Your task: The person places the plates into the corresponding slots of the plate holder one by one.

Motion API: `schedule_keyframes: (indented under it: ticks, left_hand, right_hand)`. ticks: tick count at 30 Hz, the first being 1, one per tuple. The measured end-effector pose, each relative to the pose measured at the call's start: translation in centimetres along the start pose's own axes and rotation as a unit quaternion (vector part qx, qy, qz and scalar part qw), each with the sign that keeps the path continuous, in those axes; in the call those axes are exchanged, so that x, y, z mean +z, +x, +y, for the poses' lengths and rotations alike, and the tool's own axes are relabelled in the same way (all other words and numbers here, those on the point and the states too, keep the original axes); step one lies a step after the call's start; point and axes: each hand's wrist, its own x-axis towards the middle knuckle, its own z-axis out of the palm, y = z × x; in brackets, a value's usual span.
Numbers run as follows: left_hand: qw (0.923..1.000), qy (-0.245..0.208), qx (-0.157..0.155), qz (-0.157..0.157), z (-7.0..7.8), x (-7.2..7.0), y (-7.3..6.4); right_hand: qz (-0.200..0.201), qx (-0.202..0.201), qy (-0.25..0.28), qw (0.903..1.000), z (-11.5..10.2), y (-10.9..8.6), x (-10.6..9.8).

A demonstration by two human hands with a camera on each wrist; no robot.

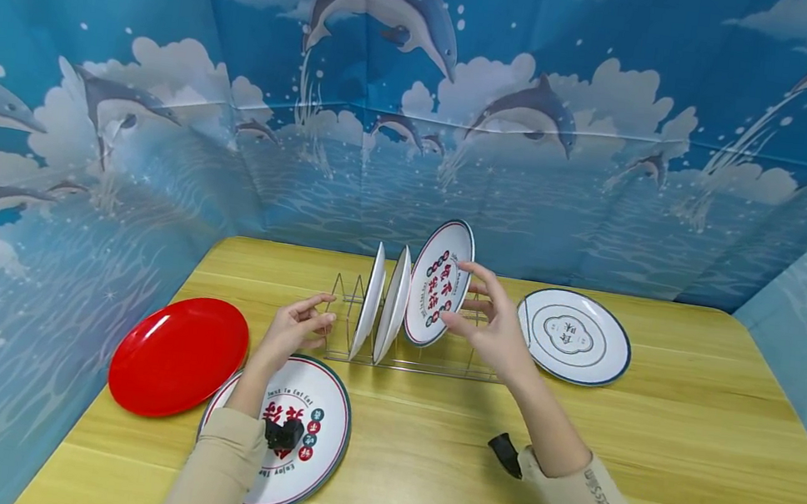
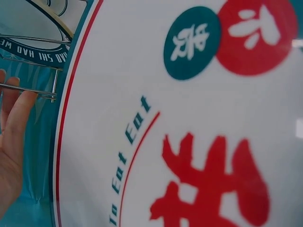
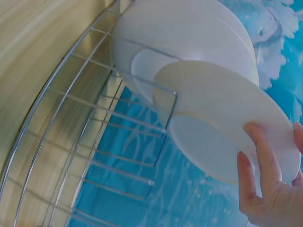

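Left of the right hand (image 1: 495, 322), which pinches its rim, the red-lettered plate (image 1: 437, 283) is near upright, top leaning right (seating in the wire dish rack (image 1: 404, 368) cannot be told). Farther left, the left hand (image 1: 294, 331) grips the rack's end.

Bright and evenly lit in the head view, apparently from overhead, with a pale sheen across the front of the tabletop (image 1: 653, 434), a white streak of glare on the red plate (image 1: 179, 356), and only soft shadows. Dimmer in the left wrist view, blurred across the close printed plate (image 2: 118, 142). Hazy in the right wrist view, bowed along the rack (image 3: 113, 112).
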Motion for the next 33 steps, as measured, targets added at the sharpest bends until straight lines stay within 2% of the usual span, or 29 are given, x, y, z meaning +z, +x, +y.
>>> schedule_keyframes:
  ticks: [6,17,24,33]
  left_hand:
    - [1.0,0.001,-0.004,0.002,0.0,0.0,0.1]
    - [0.9997,-0.015,-0.018,-0.007,0.1,0.0,0.2]
    - [0.9999,-0.004,-0.014,0.002,0.1,0.1,0.2]
    - [0.9999,0.011,0.01,0.002,0.1,0.1,0.1]
  right_hand:
    - [0.013,-0.007,-0.054,0.9984,0.2,0.6,1.7]
    - [0.02,0.027,-0.115,0.9928,2.1,0.5,4.2]
    - [0.027,0.019,-0.119,0.9924,3.0,0.1,4.7]
    - [0.019,0.01,-0.14,0.9899,3.2,-0.8,4.8]
